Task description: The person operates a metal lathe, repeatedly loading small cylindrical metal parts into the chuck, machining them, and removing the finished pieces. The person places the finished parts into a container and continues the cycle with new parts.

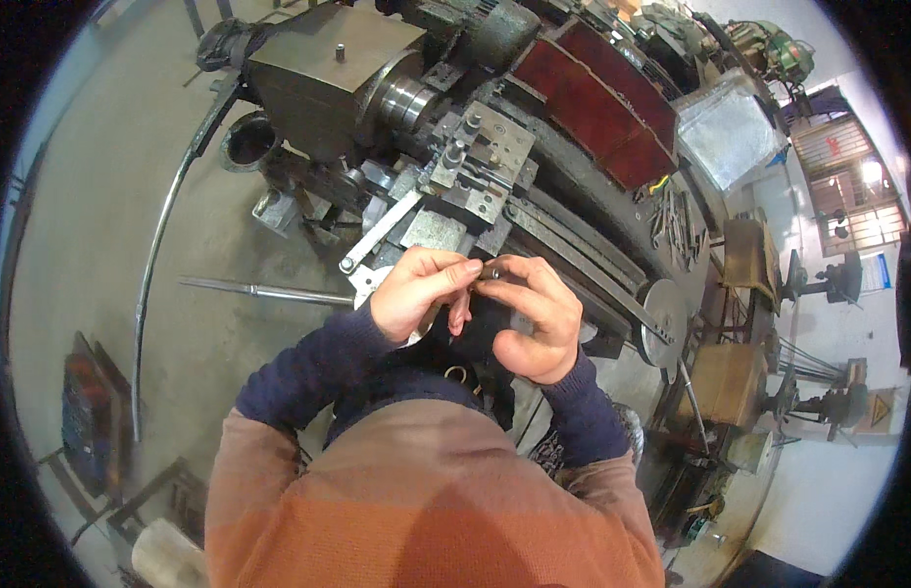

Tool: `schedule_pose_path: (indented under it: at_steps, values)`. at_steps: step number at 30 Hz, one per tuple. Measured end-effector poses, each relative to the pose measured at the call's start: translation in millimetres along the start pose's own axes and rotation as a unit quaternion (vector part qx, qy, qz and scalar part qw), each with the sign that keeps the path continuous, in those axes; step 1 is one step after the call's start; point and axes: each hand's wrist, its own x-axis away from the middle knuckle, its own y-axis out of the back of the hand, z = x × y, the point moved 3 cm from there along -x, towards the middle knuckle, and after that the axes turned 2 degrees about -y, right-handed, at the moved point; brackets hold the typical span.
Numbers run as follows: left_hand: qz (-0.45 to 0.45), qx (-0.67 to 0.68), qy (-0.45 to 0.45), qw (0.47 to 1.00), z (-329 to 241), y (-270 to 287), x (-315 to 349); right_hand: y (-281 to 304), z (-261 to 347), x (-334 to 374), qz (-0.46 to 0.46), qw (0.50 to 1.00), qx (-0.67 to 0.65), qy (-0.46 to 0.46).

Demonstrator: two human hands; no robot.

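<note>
Both hands meet in front of my body, fingertips close together, over the near side of a metal lathe (431, 230). Between them is a small dark metal piece (490, 275), cylindrical as far as it shows; the fingers cover most of it. My left hand (428, 292) pinches it from the left with thumb and fingers. From the right, my right hand (539, 314) grips its other end between the fingertips. Just beyond the hands stands the lathe's tool post (455, 157), and the shiny chuck (406, 103) is farther off to the left.
A long metal lever (269, 292) sticks out left of my hands. A curved bar (161, 245) runs farther left. Right of me is a round handwheel (663, 321). Spanners (676, 227) lie on a bench beyond the dark red tray (597, 103). Drill presses (823, 282) line the right wall.
</note>
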Motion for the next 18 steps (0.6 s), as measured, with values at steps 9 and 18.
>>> schedule_pose_path:
  at_steps: [9,18]
  values:
    - [-0.056,-0.254,-0.075,0.963,-38.0,17.7,2.7,-9.2,-7.9,-35.6,0.115,0.992,0.010,0.045]
    - [-0.195,-0.460,-0.126,0.857,-117.1,106.7,57.5,-27.2,-91.7,-131.9,0.128,0.976,0.162,0.069]
